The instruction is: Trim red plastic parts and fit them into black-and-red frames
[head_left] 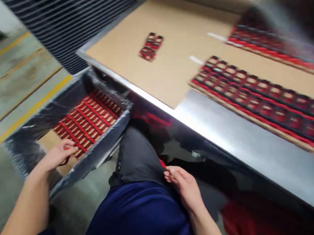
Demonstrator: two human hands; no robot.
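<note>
- While the left hand (60, 153) reaches inside the crate (57, 112), its fingers are pinched on a red piece (67, 148), whose outline is too blurred to follow; this piece is just beside the packed rows (88, 118).
- Right hand: in front of the body, close to the leg (138, 154), fingertips closed on a red tab (163, 163), mostly hidden; open gap between this hand and the surface (213, 117).
- Crate: near the surface's left corner; walls and rim draped in film.
- Packed rows: red, black and tan, parallel, reaching the crate's right-hand wall.
- Card (49, 138): tan, flat, at the left of the rows, partly under the left hand.
- Surface: metal front edge slanting from upper left to lower right; widest bare metal in front of the near tray (252, 93).
- Brown board (175, 73): on the surface, its front corner close to the metal edge.
- Cluster (151, 46): small, red and black, on the board, open room on all sides.
- Near tray: long, filled with red-and-black pieces, its left end facing open board.
- Far tray (273, 48): similar, blurred; a lane of board separates the two.
- Floor (9, 88): yellow-lined, open beyond the crate.
</note>
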